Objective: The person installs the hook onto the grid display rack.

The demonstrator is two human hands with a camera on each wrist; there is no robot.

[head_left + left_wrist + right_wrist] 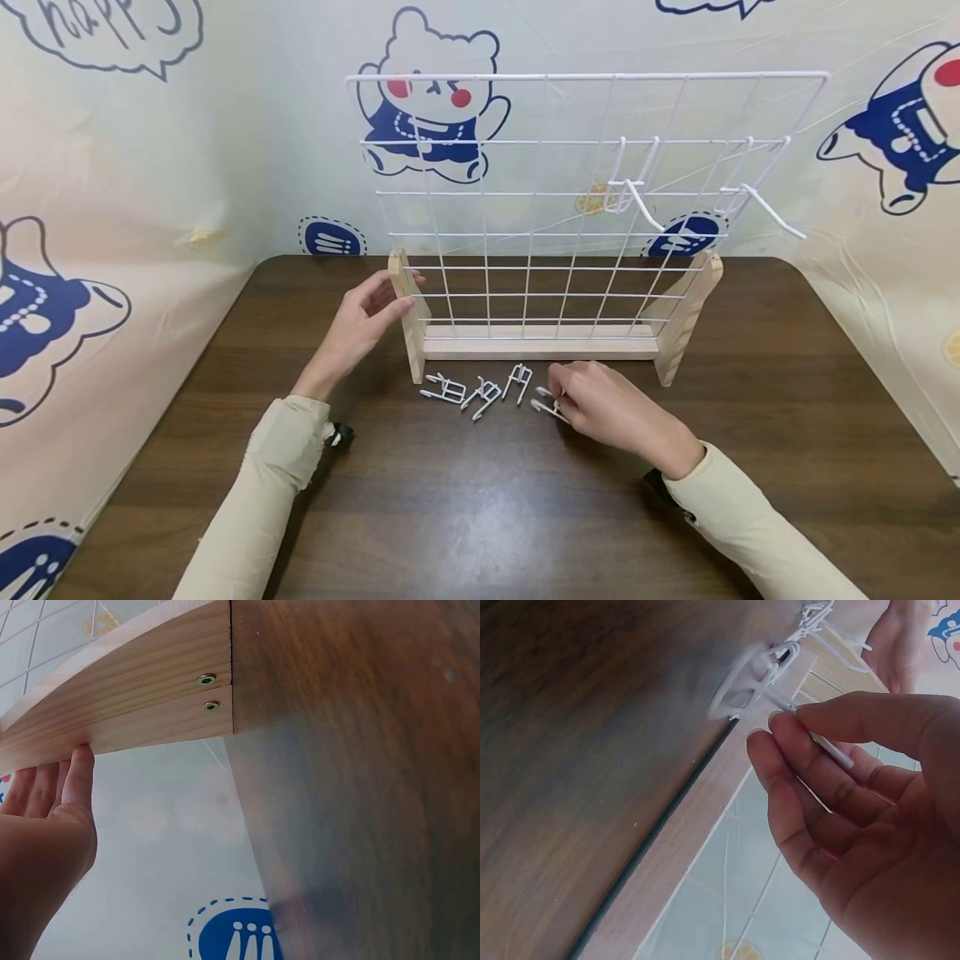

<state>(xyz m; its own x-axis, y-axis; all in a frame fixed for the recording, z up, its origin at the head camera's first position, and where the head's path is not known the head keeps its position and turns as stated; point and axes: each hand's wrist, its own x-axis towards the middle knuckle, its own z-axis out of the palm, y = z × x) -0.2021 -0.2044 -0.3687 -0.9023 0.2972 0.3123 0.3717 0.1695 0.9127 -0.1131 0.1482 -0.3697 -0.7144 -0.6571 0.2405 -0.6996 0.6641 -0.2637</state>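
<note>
A white wire grid panel (pixel 486 268) stands in a wooden base with a side support at each end. My left hand (pixel 356 325) grips the left wooden support (pixel 409 333), thumb at the front and fingers behind; in the left wrist view its fingertips touch the edge of that wood (pixel 150 682). With thumb and fingers, my right hand (pixel 611 408) pinches a white wire hook (pixel 550 408) just over the tabletop. The hook's straight prong (pixel 836 752) shows between the fingers in the right wrist view. Three similar hooks (pixel 482 395) lie on the table in front of the base.
Two white hooks hang on the right part of the grid, one near the middle right (pixel 643 205) and one at the right edge (pixel 774 213); their prongs stick out forward. The brown wooden table (pixel 480 517) has a patterned curtain (pixel 285 125) behind it.
</note>
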